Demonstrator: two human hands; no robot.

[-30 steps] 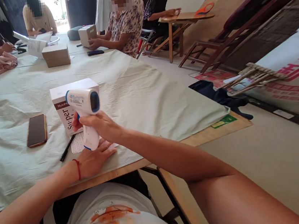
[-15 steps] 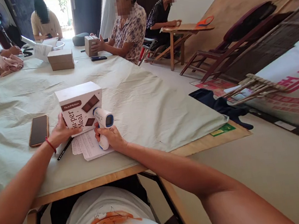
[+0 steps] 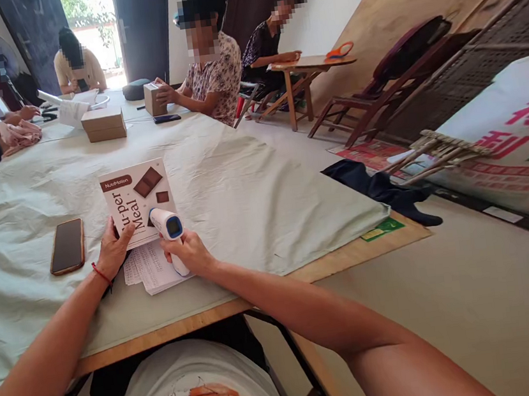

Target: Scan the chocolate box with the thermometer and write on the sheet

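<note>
My left hand [image 3: 115,247] grips the lower left edge of a white box [image 3: 123,205] with brown print and pictures of chocolate bars. The box's printed front faces me, and its top no longer shows. In my right hand [image 3: 188,251] is a white and blue infrared thermometer [image 3: 166,226], held by its handle. Its small screen faces me, and its front end is close to the box's lower right part. Sheets of printed paper [image 3: 153,273] lie on the table beneath the box and the thermometer. A pen beside them is mostly hidden behind my left hand and wrist.
A phone [image 3: 66,246] lies left of my left hand on the cloth-covered table [image 3: 246,206]. Farther back are a brown carton [image 3: 104,124] and a dark phone [image 3: 166,118]. A person holds another carton [image 3: 155,99]. Orange scissors [image 3: 340,51] rest on a small table.
The box has tipped so that its front faces me and its top is out of sight. The thermometer has moved slightly left and down with my right hand. The camera view has shifted.
</note>
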